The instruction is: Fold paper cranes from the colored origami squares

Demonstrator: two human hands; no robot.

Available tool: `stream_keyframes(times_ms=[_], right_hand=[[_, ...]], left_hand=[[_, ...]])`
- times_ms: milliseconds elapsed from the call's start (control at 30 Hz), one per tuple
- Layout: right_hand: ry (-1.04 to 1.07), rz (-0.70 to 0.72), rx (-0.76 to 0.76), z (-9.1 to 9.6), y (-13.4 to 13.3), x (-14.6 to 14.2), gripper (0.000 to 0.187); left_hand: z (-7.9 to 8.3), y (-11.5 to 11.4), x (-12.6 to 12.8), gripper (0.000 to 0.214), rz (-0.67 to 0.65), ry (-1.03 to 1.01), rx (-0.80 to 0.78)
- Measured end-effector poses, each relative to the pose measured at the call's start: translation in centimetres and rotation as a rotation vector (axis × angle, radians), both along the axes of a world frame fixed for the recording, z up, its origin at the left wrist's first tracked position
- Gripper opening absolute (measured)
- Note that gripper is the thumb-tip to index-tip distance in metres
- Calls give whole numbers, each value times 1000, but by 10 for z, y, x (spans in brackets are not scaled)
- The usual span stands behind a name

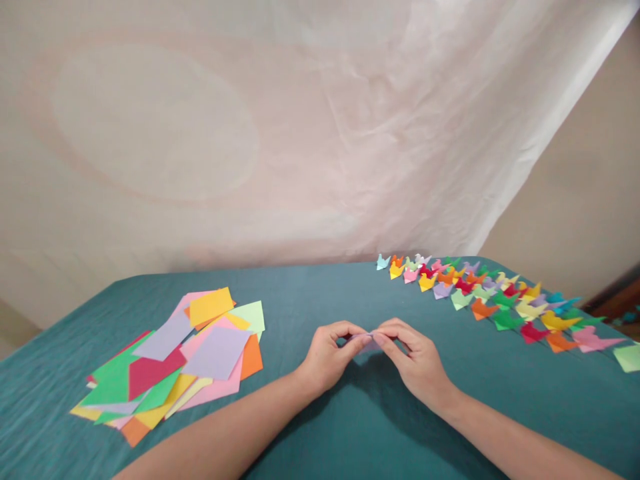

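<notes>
Pale creased cloth [300, 133] hangs as a backdrop behind a desk [320, 293] covered in teal fabric. At the centre, close to the viewer, the left hand [327, 360] and right hand [417, 363] meet, the fingers [350, 328] of both pinched shut on a small lilac paper [369, 341] held just above the desk; it seems partly folded. At 2 o'clock from the hands, finished folded birds [493, 297] stand in loose rows, roughly thirty to forty in many colours, too small and overlapped to count exactly. At 9 o'clock lies a pile of flat sheets [170, 360], about twenty showing, perhaps more hidden beneath. One pale green sheet [629, 357] lies alone at 3 o'clock. The folding looks past halfway, with one piece in hand and the pile left
</notes>
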State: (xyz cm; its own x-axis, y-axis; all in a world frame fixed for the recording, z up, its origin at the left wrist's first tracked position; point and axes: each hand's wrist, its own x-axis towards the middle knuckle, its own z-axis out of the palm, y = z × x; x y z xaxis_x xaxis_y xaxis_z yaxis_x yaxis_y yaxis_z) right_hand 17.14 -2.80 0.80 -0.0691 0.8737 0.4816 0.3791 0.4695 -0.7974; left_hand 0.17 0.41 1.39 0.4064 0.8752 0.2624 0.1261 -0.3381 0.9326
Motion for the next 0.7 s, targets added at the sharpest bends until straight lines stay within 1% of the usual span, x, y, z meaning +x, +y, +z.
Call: stream_keyframes(times_ms=[433,700], right_hand=[[17,23,-5,-2,1,2,16],[39,29,-30,-2,1,3,15]], left_hand=[[-2,2,0,21,12,-58,-62],[0,1,0,19,28,-45,-40]])
